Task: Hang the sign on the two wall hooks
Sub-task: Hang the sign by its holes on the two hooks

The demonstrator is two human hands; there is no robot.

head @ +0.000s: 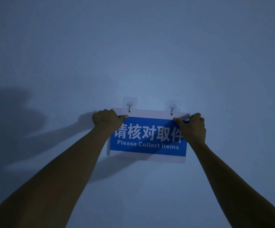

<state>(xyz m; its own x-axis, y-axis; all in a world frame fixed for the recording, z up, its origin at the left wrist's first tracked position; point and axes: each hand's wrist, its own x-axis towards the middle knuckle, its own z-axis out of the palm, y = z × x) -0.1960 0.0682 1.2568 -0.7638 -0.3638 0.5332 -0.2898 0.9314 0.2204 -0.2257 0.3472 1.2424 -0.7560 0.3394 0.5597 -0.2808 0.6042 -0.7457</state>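
Two bare forearms, no sleeves showing, left grip [107, 120] and right grip [193, 127] ungloved, no rings or watch visible

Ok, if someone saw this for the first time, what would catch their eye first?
The blue sign reading "Please Collect Items", bright against a dim wall, low in the middle. The left hand and right hand grip its upper corners, just under two clear hooks.

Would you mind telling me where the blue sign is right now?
In the head view the sign sits flat against the wall, low of centre, just beneath the two hooks, held at its upper corners by the left hand and right hand.
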